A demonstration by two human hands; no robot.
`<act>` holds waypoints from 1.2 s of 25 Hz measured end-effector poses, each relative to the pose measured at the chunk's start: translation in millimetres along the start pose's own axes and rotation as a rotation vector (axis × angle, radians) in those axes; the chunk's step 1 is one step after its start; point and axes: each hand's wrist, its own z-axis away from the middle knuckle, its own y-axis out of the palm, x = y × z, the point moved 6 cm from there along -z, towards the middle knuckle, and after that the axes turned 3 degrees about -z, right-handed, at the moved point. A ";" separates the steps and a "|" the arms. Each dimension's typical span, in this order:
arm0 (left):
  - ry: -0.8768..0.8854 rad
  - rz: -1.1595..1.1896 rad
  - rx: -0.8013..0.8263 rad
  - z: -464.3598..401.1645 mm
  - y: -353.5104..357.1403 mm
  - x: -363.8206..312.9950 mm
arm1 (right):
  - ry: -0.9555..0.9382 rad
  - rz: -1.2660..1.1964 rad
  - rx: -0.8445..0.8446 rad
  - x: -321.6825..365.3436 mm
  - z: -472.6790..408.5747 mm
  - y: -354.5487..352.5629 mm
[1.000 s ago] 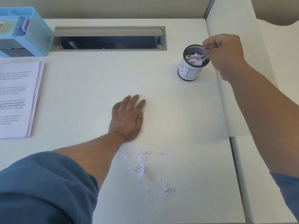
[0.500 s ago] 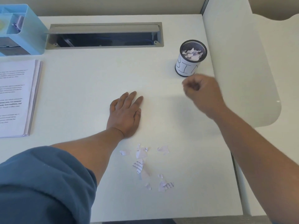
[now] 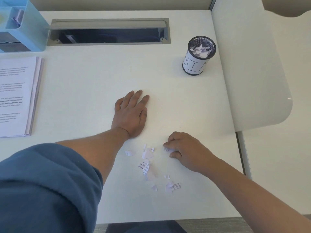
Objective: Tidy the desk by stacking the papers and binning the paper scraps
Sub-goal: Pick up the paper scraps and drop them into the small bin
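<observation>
Several torn paper scraps (image 3: 146, 165) lie near the front middle of the white desk (image 3: 94, 73). My right hand (image 3: 186, 149) is down on the desk at the right side of the scraps, fingers and thumb curled round one small scrap (image 3: 168, 150). My left hand (image 3: 130, 115) rests flat on the desk just behind the scraps, fingers straight. A black mesh cup labelled BIN (image 3: 198, 56) stands at the back right with scraps inside. A neat stack of printed papers (image 3: 16, 96) lies at the left edge.
A light blue desk organiser (image 3: 21, 26) stands at the back left. A long cable slot with a grey frame (image 3: 109, 31) runs along the back. A white partition panel (image 3: 252, 73) borders the desk on the right.
My right hand came away from the bin, travelled toward me and dropped onto the desk, where it now pinches a scrap. My left hand stayed put.
</observation>
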 end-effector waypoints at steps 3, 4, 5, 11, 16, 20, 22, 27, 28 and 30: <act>0.005 -0.004 -0.002 0.1 -0.1 -0.1 | -0.036 0.034 -0.034 3.9 -1.1 0.2; 0.007 -0.003 -0.002 0.2 0.1 -0.3 | -0.039 0.033 -0.038 4.4 -0.8 0.2; 0.007 -0.002 -0.001 0.2 0.4 -0.3 | -0.040 0.032 -0.040 4.5 -0.5 0.6; 0.009 -0.004 -0.002 0.2 0.5 0.0 | -0.029 0.085 -0.031 2.4 0.3 5.9; 0.004 -0.004 -0.002 0.0 0.0 0.5 | -0.004 0.059 0.055 7.8 -4.4 3.5; 0.007 -0.004 -0.005 -0.2 0.9 0.1 | 0.163 -0.463 -0.097 -7.9 -6.7 -30.4; 0.007 -0.001 -0.007 -0.2 1.2 0.7 | 0.193 -0.661 -0.229 -13.1 -10.1 -54.9; 0.013 0.006 -0.009 0.1 2.2 1.0 | 0.078 -0.707 -0.606 -8.8 -39.9 -160.1; 0.012 0.004 -0.011 0.2 2.3 0.7 | 0.055 -0.655 -0.695 -8.7 -47.2 -184.1; 0.012 0.007 -0.017 0.3 1.9 0.9 | 0.036 -0.508 -0.847 -10.1 -62.7 -225.3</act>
